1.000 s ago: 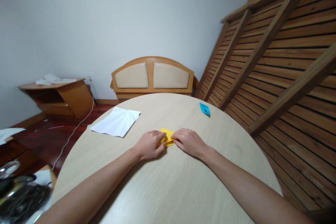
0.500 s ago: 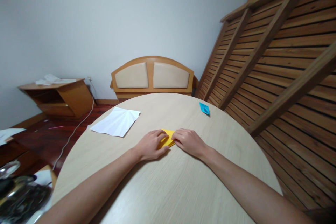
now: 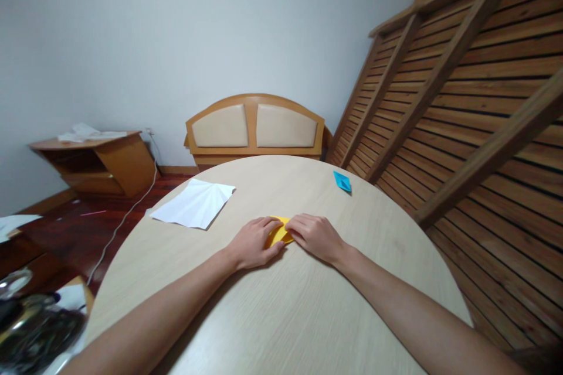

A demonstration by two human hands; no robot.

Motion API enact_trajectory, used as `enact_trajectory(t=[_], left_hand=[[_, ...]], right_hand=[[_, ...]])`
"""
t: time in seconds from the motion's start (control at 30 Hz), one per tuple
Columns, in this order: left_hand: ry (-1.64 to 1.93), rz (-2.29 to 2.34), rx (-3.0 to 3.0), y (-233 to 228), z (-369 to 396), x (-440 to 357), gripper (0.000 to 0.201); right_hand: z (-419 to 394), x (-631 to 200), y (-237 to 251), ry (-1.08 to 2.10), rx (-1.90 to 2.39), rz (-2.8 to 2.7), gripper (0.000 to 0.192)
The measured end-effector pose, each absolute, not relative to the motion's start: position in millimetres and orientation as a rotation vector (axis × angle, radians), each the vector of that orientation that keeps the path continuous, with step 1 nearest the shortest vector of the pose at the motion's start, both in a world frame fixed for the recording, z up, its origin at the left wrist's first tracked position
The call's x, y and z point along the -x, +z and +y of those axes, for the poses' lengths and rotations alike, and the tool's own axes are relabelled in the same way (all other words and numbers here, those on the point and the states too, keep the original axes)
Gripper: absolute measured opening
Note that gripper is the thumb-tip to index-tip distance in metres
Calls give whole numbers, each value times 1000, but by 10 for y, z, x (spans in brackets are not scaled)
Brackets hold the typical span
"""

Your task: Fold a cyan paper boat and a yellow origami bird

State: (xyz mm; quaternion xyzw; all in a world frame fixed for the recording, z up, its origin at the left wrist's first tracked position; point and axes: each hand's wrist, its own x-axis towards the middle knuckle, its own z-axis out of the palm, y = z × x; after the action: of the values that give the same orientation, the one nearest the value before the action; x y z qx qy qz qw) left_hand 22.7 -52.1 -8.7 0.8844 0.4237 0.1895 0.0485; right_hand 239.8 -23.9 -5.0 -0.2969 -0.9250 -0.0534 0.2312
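A folded piece of yellow paper (image 3: pixel 277 237) lies on the round table (image 3: pixel 281 310), partly covered by both hands. My left hand (image 3: pixel 255 243) holds its left side, thumb at the near edge and fingers over the far edge. From the right, my right hand (image 3: pixel 314 237) grips the paper with curled fingers, and a flap stands slightly raised between the hands. The right hand's fingertips are partly hidden. Further back on the right sits a small folded blue paper (image 3: pixel 342 181). To the left is a creased white sheet (image 3: pixel 196 204).
A slatted wooden frame (image 3: pixel 461 99) leans along the right side. Beyond the table stands a padded headboard (image 3: pixel 255 124). A low cabinet (image 3: pixel 105 164) with papers is at the left, a white cable (image 3: pixel 127 215) running down beside it. Dark clutter (image 3: pixel 39 328) fills the lower left.
The right fingers have shifted slightly left over the yellow paper, and its flap now looks more raised. The left hand stays almost in place.
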Motion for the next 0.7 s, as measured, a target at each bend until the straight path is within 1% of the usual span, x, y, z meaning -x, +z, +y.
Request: enact_trajectory(t=[0.27,0.5,0.7], left_hand=[[629,1286,-2648,-107,-516,-207,50],[605,1385,-2555,-110,-456,-164,41],[595,1347,-2602,-140,-407,-132,37]], right_hand=[[-236,-2419,-28,-182,769,-2545,5],[-212,-2465,-9,-122,798,-2549,9],[-197,-2488,-12,-87,808,-2583,12]])
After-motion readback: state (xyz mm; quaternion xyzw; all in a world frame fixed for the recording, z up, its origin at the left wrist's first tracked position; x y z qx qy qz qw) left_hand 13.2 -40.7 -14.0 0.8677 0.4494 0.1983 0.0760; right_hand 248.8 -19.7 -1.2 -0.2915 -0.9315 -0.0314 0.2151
